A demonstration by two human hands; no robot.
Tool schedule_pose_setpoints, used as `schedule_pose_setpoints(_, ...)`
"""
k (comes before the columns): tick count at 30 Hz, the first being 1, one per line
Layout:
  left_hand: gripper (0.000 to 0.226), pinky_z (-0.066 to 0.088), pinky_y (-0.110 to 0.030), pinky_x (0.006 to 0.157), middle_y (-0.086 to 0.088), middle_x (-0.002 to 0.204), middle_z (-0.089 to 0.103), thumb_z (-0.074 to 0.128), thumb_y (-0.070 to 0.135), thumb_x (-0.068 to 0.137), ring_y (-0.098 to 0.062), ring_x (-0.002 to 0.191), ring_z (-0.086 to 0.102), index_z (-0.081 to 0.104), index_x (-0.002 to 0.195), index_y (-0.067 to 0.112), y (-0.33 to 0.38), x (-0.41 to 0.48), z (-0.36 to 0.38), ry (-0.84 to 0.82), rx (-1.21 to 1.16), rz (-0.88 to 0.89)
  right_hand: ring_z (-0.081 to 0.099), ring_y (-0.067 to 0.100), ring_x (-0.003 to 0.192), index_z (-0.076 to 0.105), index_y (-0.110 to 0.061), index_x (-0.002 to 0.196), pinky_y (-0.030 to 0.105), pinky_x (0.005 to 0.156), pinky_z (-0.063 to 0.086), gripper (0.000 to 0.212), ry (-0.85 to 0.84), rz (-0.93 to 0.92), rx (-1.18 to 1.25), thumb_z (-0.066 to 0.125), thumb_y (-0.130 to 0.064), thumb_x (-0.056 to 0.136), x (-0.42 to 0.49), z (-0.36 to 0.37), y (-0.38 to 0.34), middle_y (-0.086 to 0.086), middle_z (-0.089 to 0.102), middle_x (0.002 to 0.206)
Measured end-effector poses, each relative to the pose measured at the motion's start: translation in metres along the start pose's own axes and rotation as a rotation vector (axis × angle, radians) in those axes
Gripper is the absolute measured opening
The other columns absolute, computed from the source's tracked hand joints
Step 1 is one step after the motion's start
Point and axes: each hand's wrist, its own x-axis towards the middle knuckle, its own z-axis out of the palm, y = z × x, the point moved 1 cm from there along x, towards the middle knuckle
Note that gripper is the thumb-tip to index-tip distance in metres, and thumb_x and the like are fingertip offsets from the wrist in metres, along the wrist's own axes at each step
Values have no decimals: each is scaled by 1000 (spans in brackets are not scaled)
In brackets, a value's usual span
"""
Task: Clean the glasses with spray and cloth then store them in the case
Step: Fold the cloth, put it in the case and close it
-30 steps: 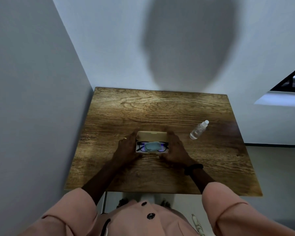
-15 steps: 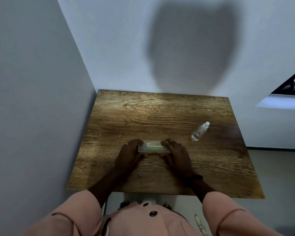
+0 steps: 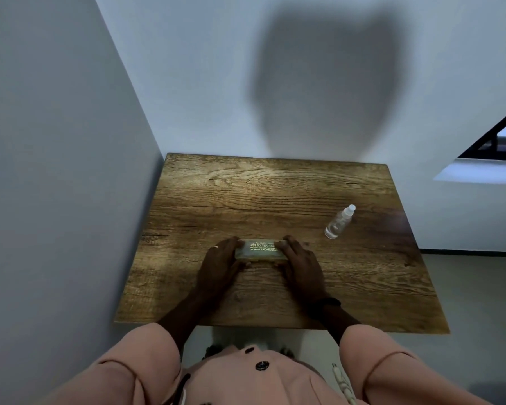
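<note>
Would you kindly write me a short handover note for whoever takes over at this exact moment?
Hands: the left hand holds the left end of the case, and the right hand holds its right end.
Things: the case lies shut on the table, near the front middle. The bottle is on the table to the right, apart from the case and untouched. The glasses and cloth are not in view, likely inside the case.
Done: the case is closed, so cleaning and storing look finished.
Left: probably just check the lid is fully shut and let go.
</note>
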Motion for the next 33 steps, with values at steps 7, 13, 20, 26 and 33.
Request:
schedule_pose_setpoints(7, 55, 47, -40, 105, -10, 142, 60, 66, 42, 96, -27, 128, 58, 55, 141, 14, -6, -2, 7, 19, 24, 15, 51, 32, 127, 38, -35, 148, 43, 97, 49, 53, -27, 61, 4, 52, -39, 97, -3, 0, -2, 0, 30, 162)
schedule_pose_setpoints(13, 57, 44, -39, 106, -11, 144, 59, 63, 46, 96, -27, 129, 57, 54, 143, 15, -8, -2, 9, 12, 32, 1, 52, 31, 126, 38, -34, 148, 42, 95, 50, 53, -39, 61, -10, 54, -37, 98, -2, -1, -3, 0, 30, 162)
schedule_pose_setpoints(20, 60, 47, -40, 106, -11, 143, 60, 59, 50, 95, -27, 128, 58, 57, 141, 12, -8, -3, 10, 13, 32, 6, 55, 29, 124, 39, -34, 147, 40, 95, 52, 53, -51, 58, -35, 55, -36, 97, -1, -1, -3, 2, 32, 161)
schedule_pose_setpoints(26, 64, 40, -32, 104, -13, 141, 61, 51, 56, 94, -30, 127, 59, 58, 139, 12, -10, -4, 12, 33, 48, 24, 52, 31, 128, 41, -30, 148, 42, 97, 50, 52, -51, 58, -18, 53, -35, 98, -3, -5, -7, 4, 30, 162)
schedule_pose_setpoints(33, 55, 37, -30, 106, -11, 142, 61, 62, 46, 95, -27, 129, 58, 58, 139, 14, -14, -4, 14, 29, 46, 28, 52, 26, 130, 39, -34, 147, 37, 97, 50, 53, -6, 38, 28, 52, -44, 97, -4, -5, -7, -1, 30, 162)
